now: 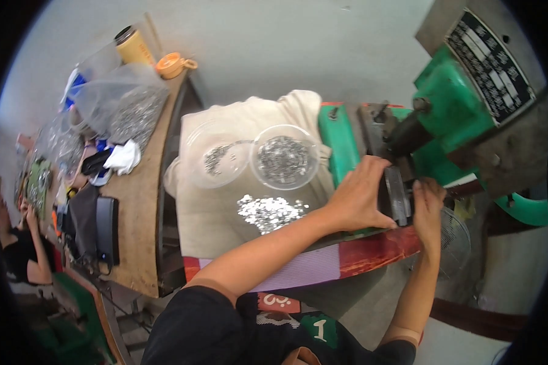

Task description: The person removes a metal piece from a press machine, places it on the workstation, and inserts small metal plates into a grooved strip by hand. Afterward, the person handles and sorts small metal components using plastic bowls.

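Note:
Under the green press (pixel 456 91) at the right sits an oblong dark metal block (pixel 397 196). My left hand (pixel 360 194) grips it from the left side, fingers at its far end and thumb at its near end. From the right side my right hand (pixel 429 201) holds the same block, with its fingertips partly hidden. To the left, on a beige cloth (pixel 204 225), lies a loose pile of small shiny metal pieces (pixel 273 213). Behind the pile, a round clear tub (pixel 288 157) is well filled with similar pieces. Beside it a shallower clear container (pixel 216 161) holds only a scatter of them.
A wooden table (pixel 137 231) at the left bears a clear bag of metal pieces (pixel 137 112), a yellow bottle (pixel 134 45), an orange cap (pixel 172 64) and a dark case (pixel 107 228). Another person (pixel 27 249) sits at the far left. A fan (pixel 453 243) stands below right.

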Demonstrator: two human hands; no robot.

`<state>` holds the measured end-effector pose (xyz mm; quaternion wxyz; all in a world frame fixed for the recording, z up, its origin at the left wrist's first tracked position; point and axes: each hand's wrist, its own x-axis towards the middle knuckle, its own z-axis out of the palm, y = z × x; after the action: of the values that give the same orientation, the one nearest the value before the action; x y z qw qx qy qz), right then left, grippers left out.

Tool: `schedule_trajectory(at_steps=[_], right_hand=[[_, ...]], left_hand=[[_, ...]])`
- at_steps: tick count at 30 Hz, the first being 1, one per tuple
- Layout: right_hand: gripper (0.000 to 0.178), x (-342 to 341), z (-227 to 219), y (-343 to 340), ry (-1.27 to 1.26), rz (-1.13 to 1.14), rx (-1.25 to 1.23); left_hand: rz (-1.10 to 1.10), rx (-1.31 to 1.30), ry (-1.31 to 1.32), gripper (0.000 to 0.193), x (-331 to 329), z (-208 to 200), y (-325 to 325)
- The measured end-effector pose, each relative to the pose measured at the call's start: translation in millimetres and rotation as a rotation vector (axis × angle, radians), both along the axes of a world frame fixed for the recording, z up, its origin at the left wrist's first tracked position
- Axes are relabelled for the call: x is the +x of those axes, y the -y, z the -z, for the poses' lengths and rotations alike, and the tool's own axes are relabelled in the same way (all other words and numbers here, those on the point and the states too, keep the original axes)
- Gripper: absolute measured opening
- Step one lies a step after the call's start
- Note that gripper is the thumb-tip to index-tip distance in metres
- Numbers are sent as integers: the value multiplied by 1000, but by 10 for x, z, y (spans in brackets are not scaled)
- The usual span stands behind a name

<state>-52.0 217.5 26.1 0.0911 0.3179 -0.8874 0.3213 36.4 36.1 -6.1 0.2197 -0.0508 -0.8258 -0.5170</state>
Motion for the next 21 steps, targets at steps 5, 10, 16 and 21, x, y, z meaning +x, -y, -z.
schedule_trajectory(at_steps=[5,10,16,21], right_hand=[[27,-24,47,4,396,22,-185],[28,-20,187,-120,570,-82,-448],[29,617,-71,-212,-87,26,185],[38,782,-43,-16,-170,88,299]], left_hand=[[-12,35,49,107,35,2,15],[0,35,58,104,32,-10,16],[89,19,40,106,34,-17,91],[93,71,-10,103,161,76,91]])
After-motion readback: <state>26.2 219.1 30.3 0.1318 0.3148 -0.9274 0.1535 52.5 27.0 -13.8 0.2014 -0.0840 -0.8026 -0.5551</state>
